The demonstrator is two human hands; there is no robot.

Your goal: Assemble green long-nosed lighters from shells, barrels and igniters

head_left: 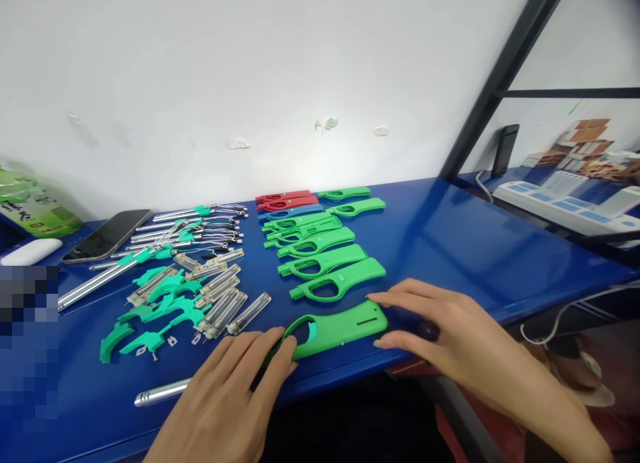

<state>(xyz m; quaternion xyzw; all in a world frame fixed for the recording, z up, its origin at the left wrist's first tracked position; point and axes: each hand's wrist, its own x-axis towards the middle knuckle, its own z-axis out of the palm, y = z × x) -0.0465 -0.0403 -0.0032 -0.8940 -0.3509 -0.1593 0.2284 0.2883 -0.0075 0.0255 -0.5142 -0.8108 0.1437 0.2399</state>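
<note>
A green gas lighter (340, 330) with a teal trigger and a slot near its rear end lies at the table's front edge. A metal tube (163, 392) sticks out to its left. My left hand (225, 390) is closed round the lighter's front part, hiding where tube and body meet. At the rear end, my right hand (445, 323) has thumb and forefinger apart, the forefinger close to the upper edge. Whether it touches cannot be told. Beside the right palm shows a small dark round thing (429, 330), its kind unclear.
Green lighter shells (345, 276) lie in a row behind, with red shells (285, 200) and a blue shell (293, 212). Leftward are clear fuel tanks (220, 313), teal triggers (175, 310), metal tubes with wires (190, 236), a phone (107, 236) and a green pouch (35, 206).
</note>
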